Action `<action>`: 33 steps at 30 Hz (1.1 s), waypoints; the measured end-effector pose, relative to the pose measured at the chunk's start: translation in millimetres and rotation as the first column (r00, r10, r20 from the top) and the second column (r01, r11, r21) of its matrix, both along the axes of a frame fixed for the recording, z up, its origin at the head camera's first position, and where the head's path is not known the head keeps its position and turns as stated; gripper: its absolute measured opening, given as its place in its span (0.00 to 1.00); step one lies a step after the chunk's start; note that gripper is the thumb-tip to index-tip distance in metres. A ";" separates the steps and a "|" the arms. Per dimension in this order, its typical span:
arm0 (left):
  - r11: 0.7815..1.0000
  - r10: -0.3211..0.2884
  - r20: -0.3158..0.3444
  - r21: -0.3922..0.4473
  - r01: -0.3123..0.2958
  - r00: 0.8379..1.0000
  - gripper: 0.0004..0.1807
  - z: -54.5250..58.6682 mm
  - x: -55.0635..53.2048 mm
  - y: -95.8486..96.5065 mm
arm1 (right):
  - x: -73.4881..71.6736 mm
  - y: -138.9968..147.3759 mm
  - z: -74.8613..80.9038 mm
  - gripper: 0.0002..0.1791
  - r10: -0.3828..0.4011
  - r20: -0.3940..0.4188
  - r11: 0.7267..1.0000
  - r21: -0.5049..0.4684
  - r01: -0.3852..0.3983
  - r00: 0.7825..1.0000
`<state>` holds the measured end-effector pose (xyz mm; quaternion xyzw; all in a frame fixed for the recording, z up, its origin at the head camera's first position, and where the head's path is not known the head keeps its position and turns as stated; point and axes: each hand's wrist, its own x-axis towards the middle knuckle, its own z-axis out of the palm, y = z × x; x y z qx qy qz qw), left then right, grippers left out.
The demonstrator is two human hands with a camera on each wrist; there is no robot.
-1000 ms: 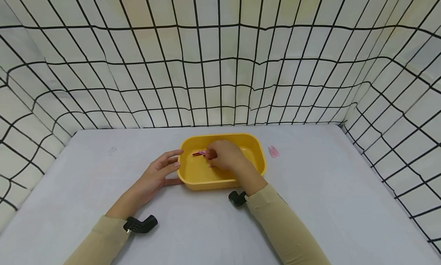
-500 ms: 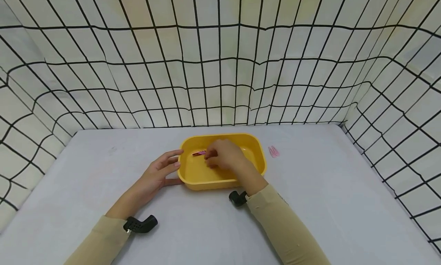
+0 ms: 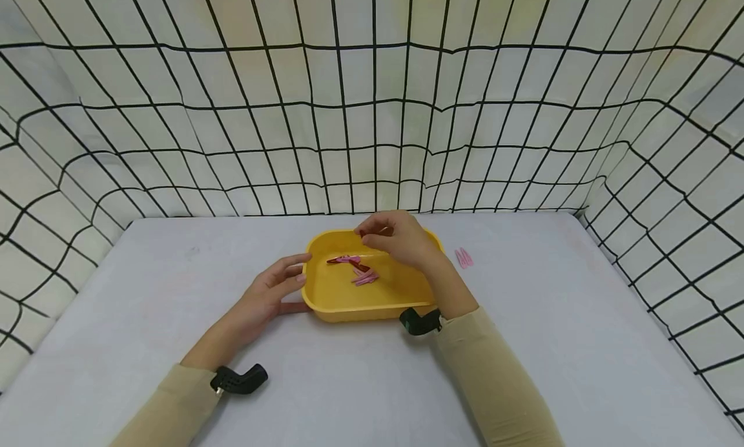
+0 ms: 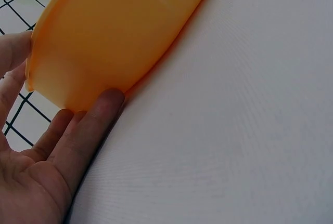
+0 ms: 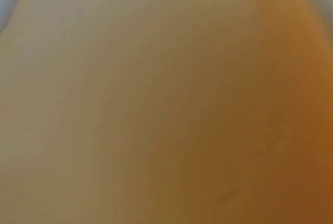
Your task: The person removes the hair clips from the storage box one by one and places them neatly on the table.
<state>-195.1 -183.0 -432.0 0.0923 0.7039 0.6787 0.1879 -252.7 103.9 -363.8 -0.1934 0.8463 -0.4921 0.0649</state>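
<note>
A yellow tray (image 3: 349, 314) stands on the white table. Inside it lie several pink and dark red snap hair clips (image 3: 365, 277), in a loose cluster left of the middle. My left hand (image 3: 264, 298) is at the tray's left end, fingers spread and mostly straight, with fingertips on the rim and side wall; the left wrist view shows the fingers (image 4: 86, 135) against the outer wall. Over the tray's far side, my right hand (image 3: 401, 240) pinches a small dark red hair clip (image 3: 363, 234), mostly hidden by the fingers. The right wrist view is a blur of the yellow tray (image 5: 182, 104).
Two or so pink hair clips (image 3: 464, 258) lie side by side on the table (image 3: 552, 318) to the right of the tray. A black wire grid (image 3: 372, 146) with white sheeting behind it encloses the back and both sides.
My right hand has risen from the clips in the tray and moved up and right with a dark red hair clip, uncovering the cluster. The left hand stays at the tray.
</note>
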 end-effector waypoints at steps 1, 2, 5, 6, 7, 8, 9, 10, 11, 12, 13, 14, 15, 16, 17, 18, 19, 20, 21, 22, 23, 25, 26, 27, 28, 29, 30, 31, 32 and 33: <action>1.000 0.001 -0.001 -0.001 -0.001 1.000 0.30 0.0 0.1 -0.4 | 0.3 1.9 2.6 0.07 0.006 0.012 1.000 -0.022 -0.006 1.000; 1.000 0.003 0.000 -0.002 -0.003 1.000 0.30 -0.1 0.1 -0.8 | 0.8 3.9 5.1 0.08 0.012 0.024 0.999 -0.039 -0.011 1.000; 1.000 0.007 0.003 -0.007 -0.007 1.000 0.29 -0.8 -0.4 -0.1 | 1.4 14.7 9.1 0.10 0.022 0.043 0.998 -0.062 -0.019 0.999; 1.000 0.007 0.003 -0.008 -0.007 1.000 0.29 -0.9 -0.7 0.4 | 1.8 19.6 10.3 0.11 0.022 0.046 0.998 -0.066 -0.019 0.999; 1.000 0.007 0.003 -0.010 -0.007 1.000 0.29 -1.0 -1.1 0.8 | 1.9 25.0 11.4 0.11 0.024 0.043 0.998 -0.066 -0.021 0.999; 1.000 0.008 0.004 -0.011 -0.008 1.000 0.29 -0.8 -1.3 1.1 | 2.0 30.6 12.6 0.12 0.024 0.039 0.998 -0.064 -0.021 0.999; 1.000 0.010 0.004 -0.011 -0.010 1.000 0.29 -0.5 -1.5 1.3 | 1.9 36.5 13.5 0.12 0.021 0.035 0.998 -0.062 -0.018 0.999; 1.000 0.012 0.003 -0.013 -0.012 1.000 0.29 0.0 -1.6 1.3 | 1.8 42.6 14.4 0.12 0.013 0.031 0.998 -0.057 -0.011 0.999; 1.000 0.012 0.003 -0.012 -0.012 1.000 0.29 0.5 -1.6 1.3 | 1.9 48.9 15.1 0.12 0.005 0.031 0.998 -0.056 -0.003 1.000; 1.000 0.013 0.002 -0.013 -0.013 1.000 0.29 0.9 -1.7 1.4 | 1.9 55.6 15.5 0.12 -0.004 0.029 0.999 -0.053 0.005 1.000; 1.000 0.015 0.001 -0.015 -0.014 1.000 0.29 1.4 -1.5 1.4 | 2.2 62.2 15.7 0.12 -0.014 0.027 0.999 -0.049 0.015 1.000; 1.000 0.016 0.003 -0.015 -0.016 1.000 0.29 1.6 -1.2 1.4 | 2.7 68.3 15.4 0.12 -0.028 0.037 0.998 -0.053 0.030 0.999; 1.000 0.016 0.003 -0.016 -0.016 1.000 0.29 1.6 -0.9 1.3 | 3.1 74.6 14.5 0.12 -0.038 0.045 0.997 -0.058 0.040 0.998; 1.000 0.016 0.001 -0.019 -0.016 1.000 0.30 1.2 -1.0 1.1 | 3.4 80.7 13.7 0.13 -0.046 0.053 0.997 -0.063 0.050 0.998; 1.000 0.016 0.001 -0.020 -0.016 1.000 0.30 0.7 -1.2 0.9 | 3.6 86.3 12.9 0.13 -0.055 0.061 0.996 -0.066 0.059 0.997; 1.000 0.016 0.001 -0.023 -0.016 1.000 0.29 0.3 -1.4 0.7 | 3.7 91.3 12.4 0.14 -0.065 0.065 0.995 -0.071 0.069 0.996; 1.000 0.016 0.002 -0.025 -0.016 1.000 0.29 -0.5 -1.2 0.5 | 4.3 95.3 12.0 0.14 -0.074 0.069 0.994 -0.078 0.080 0.995; 1.000 0.016 0.004 -0.026 -0.016 1.000 0.29 -1.3 -1.0 0.2 | 4.4 98.8 11.7 0.14 -0.081 0.073 0.992 -0.088 0.088 0.994; 0.999 0.016 0.003 -0.028 -0.016 1.000 0.29 -2.0 -1.1 -0.1 | 3.9 102.2 11.7 0.14 -0.085 0.070 0.991 -0.094 0.091 0.994; 0.999 0.016 0.001 -0.028 -0.016 1.000 0.29 -2.5 -1.1 -0.1 | 3.6 104.7 12.3 0.14 -0.091 0.067 0.990 -0.100 0.098 0.994; 1.000 0.016 0.001 -0.025 -0.016 1.000 0.28 -2.7 -1.0 0.0 | 3.3 107.1 12.7 0.15 -0.097 0.065 0.989 -0.106 0.104 0.993; 1.000 0.012 -0.002 -0.020 -0.012 1.000 0.29 -3.2 -0.8 0.3 | 2.8 111.5 13.5 0.15 -0.105 0.065 0.987 -0.117 0.112 0.992; 1.000 0.010 -0.003 -0.018 -0.010 1.000 0.29 -3.5 -0.9 0.5 | 2.3 113.7 13.2 0.15 -0.107 0.066 0.986 -0.119 0.115 0.992; 1.000 0.009 -0.004 -0.018 -0.009 1.000 0.29 -3.9 -0.8 0.8 | 1.7 115.8 12.6 0.15 -0.111 0.067 0.986 -0.119 0.118 0.992; 1.000 0.009 -0.005 -0.018 -0.009 1.000 0.29 -3.7 -0.9 0.7 | 1.2 117.5 12.1 0.15 -0.113 0.067 0.986 -0.119 0.120 0.991; 1.000 0.009 -0.006 -0.018 -0.009 1.000 0.29 -3.6 -1.0 0.6 | 0.6 119.3 11.2 0.15 -0.116 0.067 0.985 -0.118 0.123 0.991; 1.000 0.008 -0.008 -0.018 -0.008 1.000 0.29 -3.4 -1.0 0.5 | 0.2 121.1 10.6 0.15 -0.121 0.065 0.985 -0.117 0.128 0.990; 1.000 0.007 -0.007 -0.016 -0.007 1.000 0.30 -3.5 -1.1 0.4 | -0.2 122.9 9.7 0.15 -0.128 0.064 0.984 -0.120 0.135 0.990; 1.000 0.006 -0.006 -0.015 -0.006 1.000 0.30 -3.5 -1.2 0.4 | -0.5 124.6 8.8 0.15 -0.136 0.063 0.982 -0.120 0.143 0.989; 1.000 0.006 -0.004 -0.014 -0.006 1.000 0.30 -3.6 -1.1 0.3 | -0.9 126.4 7.7 0.15 -0.141 0.064 0.982 -0.121 0.148 0.988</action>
